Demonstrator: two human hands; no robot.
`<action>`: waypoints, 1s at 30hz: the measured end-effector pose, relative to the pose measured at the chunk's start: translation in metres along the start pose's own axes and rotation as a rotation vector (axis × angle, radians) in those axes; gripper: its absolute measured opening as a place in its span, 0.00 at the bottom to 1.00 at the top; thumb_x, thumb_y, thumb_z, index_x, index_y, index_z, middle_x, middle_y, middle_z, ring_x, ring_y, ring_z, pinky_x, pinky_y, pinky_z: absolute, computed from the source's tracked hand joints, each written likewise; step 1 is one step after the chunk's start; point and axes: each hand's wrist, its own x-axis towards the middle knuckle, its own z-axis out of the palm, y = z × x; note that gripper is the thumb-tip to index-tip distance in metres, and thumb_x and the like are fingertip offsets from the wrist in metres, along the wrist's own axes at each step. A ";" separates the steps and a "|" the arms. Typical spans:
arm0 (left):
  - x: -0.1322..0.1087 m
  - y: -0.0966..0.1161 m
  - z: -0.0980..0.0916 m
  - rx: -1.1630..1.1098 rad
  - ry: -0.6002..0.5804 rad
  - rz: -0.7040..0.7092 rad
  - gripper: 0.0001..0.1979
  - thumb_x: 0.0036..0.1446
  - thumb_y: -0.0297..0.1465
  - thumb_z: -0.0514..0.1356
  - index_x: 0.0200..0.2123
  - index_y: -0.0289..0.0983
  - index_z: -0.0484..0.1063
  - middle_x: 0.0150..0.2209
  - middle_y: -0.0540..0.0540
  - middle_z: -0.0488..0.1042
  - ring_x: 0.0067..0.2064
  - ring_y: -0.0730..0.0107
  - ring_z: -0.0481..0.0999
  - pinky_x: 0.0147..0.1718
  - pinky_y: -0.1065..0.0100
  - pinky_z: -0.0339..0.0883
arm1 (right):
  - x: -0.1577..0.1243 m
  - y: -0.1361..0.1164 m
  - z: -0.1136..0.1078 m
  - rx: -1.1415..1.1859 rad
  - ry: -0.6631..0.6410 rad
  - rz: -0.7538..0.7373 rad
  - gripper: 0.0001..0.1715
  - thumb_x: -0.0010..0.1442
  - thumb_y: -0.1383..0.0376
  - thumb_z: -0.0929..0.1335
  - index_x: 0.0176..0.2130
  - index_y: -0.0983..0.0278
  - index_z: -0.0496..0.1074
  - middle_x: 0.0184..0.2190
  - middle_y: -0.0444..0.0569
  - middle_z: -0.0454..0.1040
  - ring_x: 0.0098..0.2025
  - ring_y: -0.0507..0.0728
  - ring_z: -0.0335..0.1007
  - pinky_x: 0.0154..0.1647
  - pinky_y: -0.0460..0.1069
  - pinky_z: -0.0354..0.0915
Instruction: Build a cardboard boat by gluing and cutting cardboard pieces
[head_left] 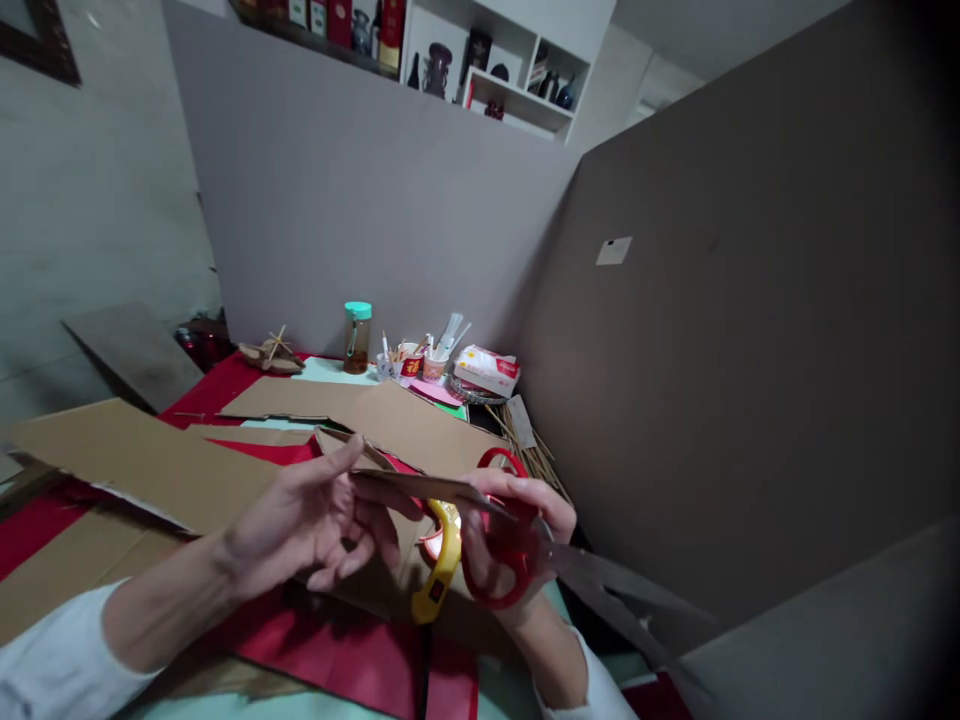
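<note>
A narrow piece of cardboard (431,487) spans the space between my hands, edge-on to the camera. My right hand (551,500) grips its right end together with red-handled scissors (517,590), whose blades point down and right, blurred and looking spread apart. My left hand (322,515) is palm up, its fingers apart. Its index finger lies along the underside of the cardboard piece, while the thumb stands above and does not visibly pinch it. Below and between the hands is a yellow-handled tool (442,570), perhaps a tape dispenser, partly hidden by the cardboard piece.
Large cardboard sheets (150,455) and red sheets (337,650) cover much of the table. Farther back stand a teal-lidded bottle (358,340), paper cups with pens (433,367) and a tissue pack (486,370). Thin sticks (536,455) lie beside the grey partition (712,350) at right.
</note>
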 end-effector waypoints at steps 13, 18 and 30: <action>0.005 -0.007 0.011 -0.120 0.444 0.552 0.10 0.45 0.34 0.75 0.22 0.35 0.81 0.21 0.47 0.80 0.24 0.70 0.78 0.27 0.74 0.76 | 0.017 0.006 -0.009 -0.023 -0.145 0.374 0.17 0.67 0.63 0.69 0.53 0.56 0.62 0.38 0.45 0.73 0.38 0.55 0.74 0.40 0.51 0.71; 0.015 -0.014 0.005 -0.121 0.538 0.658 0.12 0.47 0.39 0.74 0.27 0.36 0.83 0.27 0.45 0.84 0.35 0.59 0.84 0.39 0.68 0.80 | 0.022 -0.006 -0.005 -0.018 -0.583 0.620 0.14 0.64 0.54 0.70 0.43 0.61 0.69 0.30 0.43 0.71 0.29 0.52 0.66 0.30 0.47 0.63; 0.020 -0.026 0.012 -0.186 0.619 0.650 0.15 0.49 0.44 0.73 0.31 0.37 0.84 0.37 0.43 0.86 0.47 0.56 0.84 0.49 0.67 0.78 | 0.009 -0.021 0.008 0.009 -0.835 0.752 0.26 0.65 0.46 0.67 0.54 0.58 0.67 0.48 0.50 0.73 0.49 0.63 0.68 0.51 0.56 0.62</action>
